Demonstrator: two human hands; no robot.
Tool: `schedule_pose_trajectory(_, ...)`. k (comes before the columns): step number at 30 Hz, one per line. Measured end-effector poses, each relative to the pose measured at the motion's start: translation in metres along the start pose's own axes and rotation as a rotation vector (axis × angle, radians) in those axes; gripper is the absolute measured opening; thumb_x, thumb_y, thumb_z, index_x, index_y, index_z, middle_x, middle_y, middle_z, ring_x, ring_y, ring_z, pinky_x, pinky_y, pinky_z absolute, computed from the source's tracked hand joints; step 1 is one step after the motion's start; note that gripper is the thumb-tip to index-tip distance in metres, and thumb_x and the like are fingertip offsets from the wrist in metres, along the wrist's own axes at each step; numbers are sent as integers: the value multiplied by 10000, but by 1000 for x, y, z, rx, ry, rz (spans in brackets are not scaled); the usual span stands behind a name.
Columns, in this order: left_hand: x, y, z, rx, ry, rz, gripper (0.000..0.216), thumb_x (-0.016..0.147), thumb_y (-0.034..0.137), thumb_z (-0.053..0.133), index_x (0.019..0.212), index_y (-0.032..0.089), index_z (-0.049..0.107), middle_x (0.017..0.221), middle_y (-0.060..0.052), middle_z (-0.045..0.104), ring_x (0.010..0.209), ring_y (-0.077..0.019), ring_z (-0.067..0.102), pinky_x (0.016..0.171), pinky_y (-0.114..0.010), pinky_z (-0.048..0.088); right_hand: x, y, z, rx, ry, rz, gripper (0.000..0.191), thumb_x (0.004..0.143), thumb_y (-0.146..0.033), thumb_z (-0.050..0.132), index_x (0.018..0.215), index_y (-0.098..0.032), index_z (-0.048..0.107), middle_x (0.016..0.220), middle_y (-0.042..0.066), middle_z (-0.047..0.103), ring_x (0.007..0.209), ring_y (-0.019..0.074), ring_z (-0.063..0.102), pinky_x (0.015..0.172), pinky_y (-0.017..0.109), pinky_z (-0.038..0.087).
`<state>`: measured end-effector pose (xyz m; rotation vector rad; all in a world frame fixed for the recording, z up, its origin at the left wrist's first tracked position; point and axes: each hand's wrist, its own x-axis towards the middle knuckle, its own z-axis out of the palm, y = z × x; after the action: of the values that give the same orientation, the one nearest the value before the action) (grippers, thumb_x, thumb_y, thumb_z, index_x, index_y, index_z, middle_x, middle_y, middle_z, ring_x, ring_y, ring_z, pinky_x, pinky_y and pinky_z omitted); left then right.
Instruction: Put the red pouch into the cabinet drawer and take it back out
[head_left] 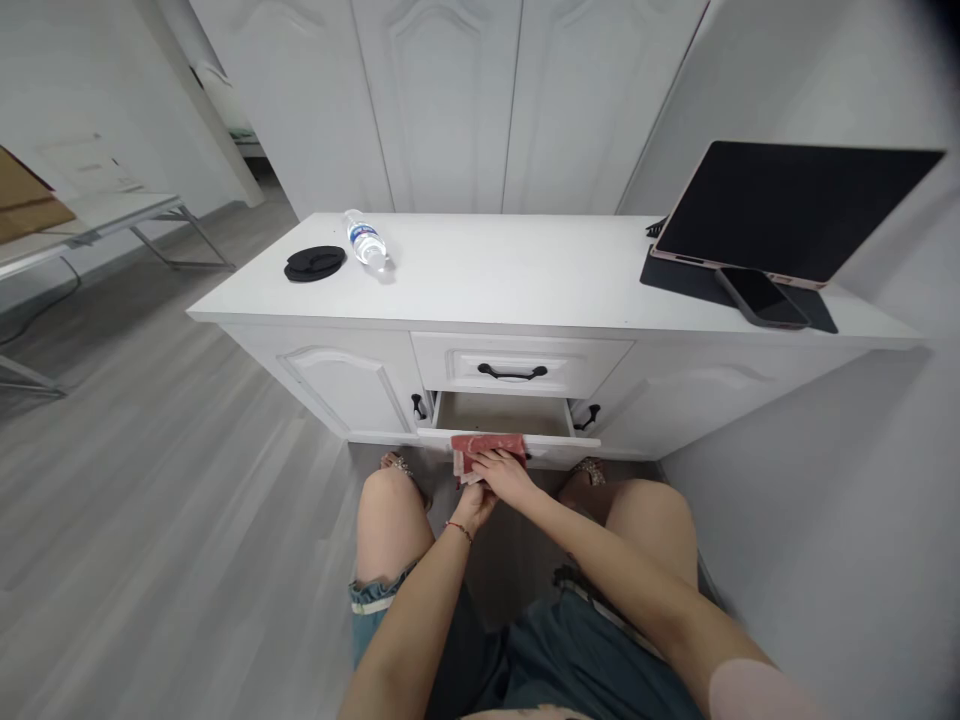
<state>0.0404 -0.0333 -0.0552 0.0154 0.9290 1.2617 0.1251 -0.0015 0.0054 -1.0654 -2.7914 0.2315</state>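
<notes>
A red cloth [489,443] with pale patches lies folded over the front edge of the open lower drawer [585,441]. My right hand [504,477] lies on the cloth with its fingers stretched out flat to the left. Just below and partly behind it is my left hand [475,503], close under the cloth's lower edge. Its fingers are mostly hidden, so I cannot tell what they grip. The drawer's pale inside shows past the cloth. Above it, the upper drawer [465,362] with a black handle [513,372] is closed.
On the white cabinet top [517,270] are a plastic bottle [367,243], a black round object [315,263], a laptop [787,215] and a phone [761,297]. My knees flank the drawer. A wall [817,480] stands close on the right; a table [112,215] is at far left.
</notes>
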Motion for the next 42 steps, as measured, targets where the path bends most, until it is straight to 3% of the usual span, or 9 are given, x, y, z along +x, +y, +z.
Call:
schedule_pose_trajectory(3,0,1,0,15,-8,-55,419,488,-109,464,767,179,586,818,-28,649,863,-179,626,858,-366,497,-22,14,-6,-29,-9,45,272,877,-104,492,1088,-185,644,1252,93,630,1178,217,531,977,399,400)
schedule_pose_trajectory(8,-4,5,2,16,-56,-58,507,474,-116,481,848,216,566,854,6,657,820,-144,630,871,-356,491,-48,32,-4,-45,-5,116,332,886,-99,452,1157,-196,617,1223,99,640,1154,216,528,966,390,390)
schedule_pose_trajectory(15,-10,9,6,-14,-68,-66,445,544,-89,544,857,226,542,844,37,607,716,-99,616,829,-317,494,-79,46,9,-26,69,326,422,846,-58,424,1169,-237,629,1233,104,614,1141,250,491,981,460,321)
schedule_pose_trajectory(23,-14,14,13,2,-12,-80,335,619,-11,605,848,227,552,898,19,593,829,-124,643,916,-353,441,-94,52,25,51,407,690,454,752,-48,422,1088,-219,674,1056,117,553,1024,274,458,898,459,370)
schedule_pose_trajectory(31,-15,14,11,4,-27,-82,345,623,1,618,869,235,555,905,22,595,816,-114,638,894,-332,447,-90,57,55,190,709,833,366,756,-150,405,1033,-160,643,997,107,449,997,268,432,914,442,397)
schedule_pose_trajectory(37,-12,13,9,-14,-5,-81,289,659,49,666,856,232,560,825,26,596,821,-134,641,883,-334,441,-83,61,78,245,811,1034,343,699,-175,433,994,-165,609,937,97,449,926,271,462,873,458,427)
schedule_pose_trajectory(42,-8,11,9,29,65,-35,236,676,120,727,805,221,557,795,31,617,741,-107,620,843,-291,425,-76,57,86,383,891,1107,295,682,-180,443,936,-197,592,970,94,457,957,264,501,893,431,437)
